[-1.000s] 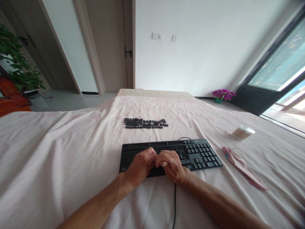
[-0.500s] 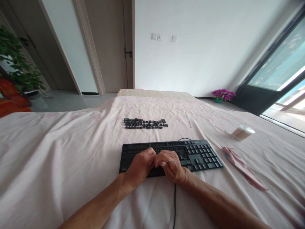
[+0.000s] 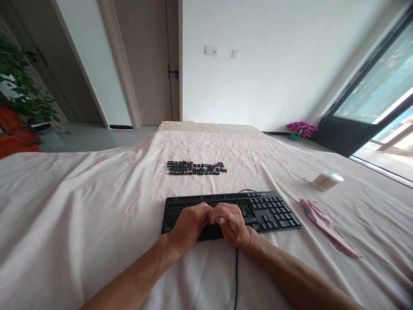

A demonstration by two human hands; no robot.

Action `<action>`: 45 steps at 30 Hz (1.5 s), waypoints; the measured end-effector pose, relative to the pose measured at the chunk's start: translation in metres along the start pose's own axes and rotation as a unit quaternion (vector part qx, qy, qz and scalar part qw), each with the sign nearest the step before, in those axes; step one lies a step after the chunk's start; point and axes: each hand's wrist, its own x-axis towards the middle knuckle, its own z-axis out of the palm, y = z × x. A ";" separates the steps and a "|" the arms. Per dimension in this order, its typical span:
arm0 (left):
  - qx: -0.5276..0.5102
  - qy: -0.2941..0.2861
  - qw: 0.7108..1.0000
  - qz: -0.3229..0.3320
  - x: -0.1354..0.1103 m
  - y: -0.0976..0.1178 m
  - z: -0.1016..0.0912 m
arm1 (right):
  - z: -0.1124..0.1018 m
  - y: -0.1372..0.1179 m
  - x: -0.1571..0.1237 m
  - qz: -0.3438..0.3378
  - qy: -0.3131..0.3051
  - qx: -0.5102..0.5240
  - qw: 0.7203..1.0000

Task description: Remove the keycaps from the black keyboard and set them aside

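A black keyboard (image 3: 274, 211) lies on a pink bedsheet (image 3: 80, 206) in front of me. Both my hands rest on its middle section, side by side and touching. My left hand (image 3: 189, 224) is curled, its fingers pressed down on the keyboard; what they grip is hidden. My right hand (image 3: 232, 226) is closed in a pinch on a thin stick (image 3: 230, 219) that points right. A row of loose black keycaps (image 3: 196, 168) lies on the sheet beyond the keyboard.
The keyboard's black cable (image 3: 236, 275) runs toward me between my forearms. A pink cloth (image 3: 325, 226) lies right of the keyboard, a round container of cotton swabs (image 3: 327, 179) behind it. Thin sticks (image 3: 257, 168) lie on the sheet. Potted flowers (image 3: 301, 128) and a door stand further back.
Both hands stay on the keyboard with only slight finger movement. The view has shifted a little.
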 end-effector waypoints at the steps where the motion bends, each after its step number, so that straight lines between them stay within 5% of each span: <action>1: 0.002 0.002 1.000 -0.002 0.000 0.000 0.000 | 0.000 0.000 0.000 0.004 0.006 0.004 1.000; 17: -0.065 0.032 0.997 -0.021 -0.001 0.000 -0.002 | -0.005 -0.004 -0.001 -0.028 0.029 -0.061 0.997; 25: -0.161 0.115 0.972 -0.125 0.002 -0.006 -0.005 | -0.007 -0.005 -0.003 -0.014 0.047 -0.062 0.997; 37: -0.093 0.059 0.992 -0.059 0.003 -0.001 -0.006 | -0.005 -0.004 0.001 0.007 0.009 -0.036 0.999; 45: -0.046 0.048 0.996 -0.057 0.001 -0.001 -0.003 | -0.005 -0.002 0.001 0.091 0.110 -0.045 0.989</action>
